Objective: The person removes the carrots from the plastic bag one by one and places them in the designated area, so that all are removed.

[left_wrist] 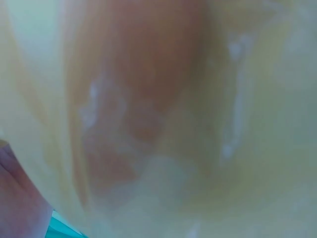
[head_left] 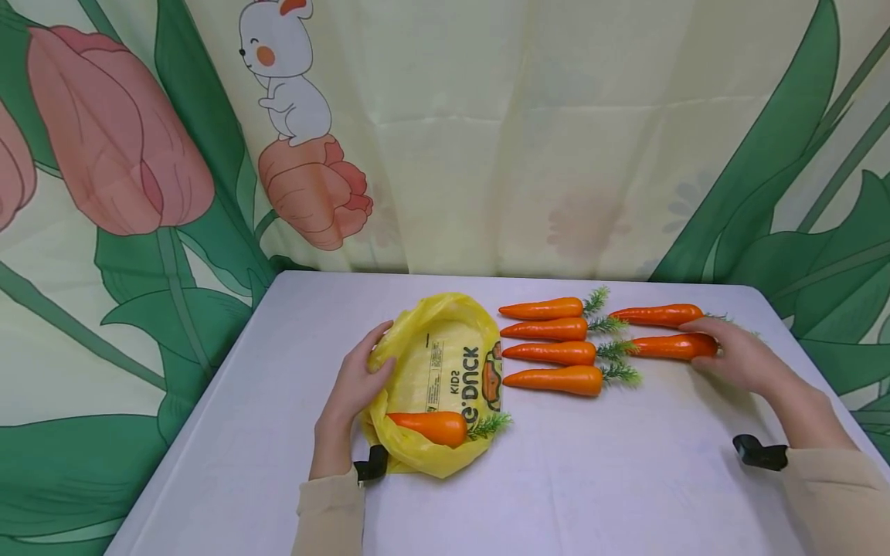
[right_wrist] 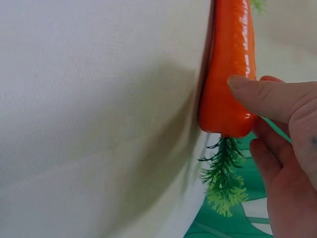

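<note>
A yellow plastic bag (head_left: 410,347) printed with "DUCK KIDS" stands with its mouth spread wide on the table. My left hand (head_left: 358,378) holds its left rim between thumb and fingers. In the left wrist view, yellow film (left_wrist: 262,124) fills most of the picture and blurs the rest. Inside the bag's near side lies an orange carrot (head_left: 438,427) with its green top poking over the rim. Over at the right, my right hand (head_left: 744,359) pinches the thick end of another carrot (right_wrist: 230,74), thumb on top. Its leafy top (right_wrist: 225,173) hangs below the fingers in that wrist view.
Several carrots (head_left: 556,354) lie in a column right of the bag, tips pointing left. One more carrot (head_left: 660,314) lies just beyond the pinched one. The white table (head_left: 556,494) ends at a patterned curtain (head_left: 521,154) behind.
</note>
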The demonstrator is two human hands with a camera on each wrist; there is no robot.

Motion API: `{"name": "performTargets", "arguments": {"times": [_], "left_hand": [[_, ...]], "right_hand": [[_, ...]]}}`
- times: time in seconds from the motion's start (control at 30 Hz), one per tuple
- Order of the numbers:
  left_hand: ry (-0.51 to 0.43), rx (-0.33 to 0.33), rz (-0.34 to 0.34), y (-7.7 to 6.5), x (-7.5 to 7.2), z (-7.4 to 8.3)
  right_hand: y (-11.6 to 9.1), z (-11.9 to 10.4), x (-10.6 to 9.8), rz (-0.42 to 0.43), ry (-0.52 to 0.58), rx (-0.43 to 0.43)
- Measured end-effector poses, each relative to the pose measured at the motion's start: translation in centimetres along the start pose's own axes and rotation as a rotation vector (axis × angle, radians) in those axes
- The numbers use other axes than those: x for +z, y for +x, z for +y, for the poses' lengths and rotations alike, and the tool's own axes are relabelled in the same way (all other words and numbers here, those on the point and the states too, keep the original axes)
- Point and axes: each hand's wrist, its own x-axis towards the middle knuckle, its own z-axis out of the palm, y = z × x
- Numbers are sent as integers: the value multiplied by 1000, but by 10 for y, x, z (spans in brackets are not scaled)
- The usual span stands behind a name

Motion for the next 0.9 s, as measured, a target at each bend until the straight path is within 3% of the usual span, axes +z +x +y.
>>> {"name": "performTargets", "arguments": {"times": [0.57, 0.9], "left_hand": [[14, 15, 6, 0, 0, -1], [14, 16, 8, 0, 1, 0]], "right_hand": [[0, -3, 3, 58, -13, 84], [2, -3, 4, 65, -17, 78]]}}
